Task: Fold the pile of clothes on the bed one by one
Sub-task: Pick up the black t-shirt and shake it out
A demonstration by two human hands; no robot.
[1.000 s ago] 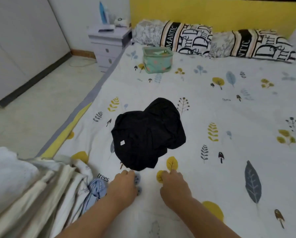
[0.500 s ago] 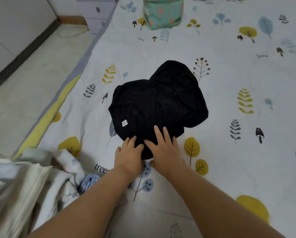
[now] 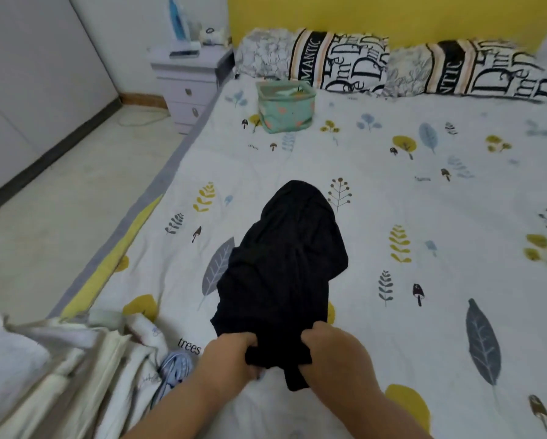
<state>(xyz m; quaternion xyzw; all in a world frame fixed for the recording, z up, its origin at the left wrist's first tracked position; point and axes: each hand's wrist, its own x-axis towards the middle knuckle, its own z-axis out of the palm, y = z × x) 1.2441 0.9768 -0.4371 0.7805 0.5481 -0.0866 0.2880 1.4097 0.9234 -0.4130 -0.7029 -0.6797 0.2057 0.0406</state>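
Where half a second ago both palms lay flat, the left hand (image 3: pixel 234 356) and right hand (image 3: pixel 332 353) now clutch the black garment (image 3: pixel 281 264) at its six-o'clock edge, probably lifting it to open for folding.

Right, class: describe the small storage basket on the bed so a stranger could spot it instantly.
Start at the yellow headboard and the lettered pillows below it. Just in front of the left-hand pillow, near the nightstand, stands the storage basket. It is the only boxy thing on the leaf-print sheet: mint green with pinkish spots, open-topped.
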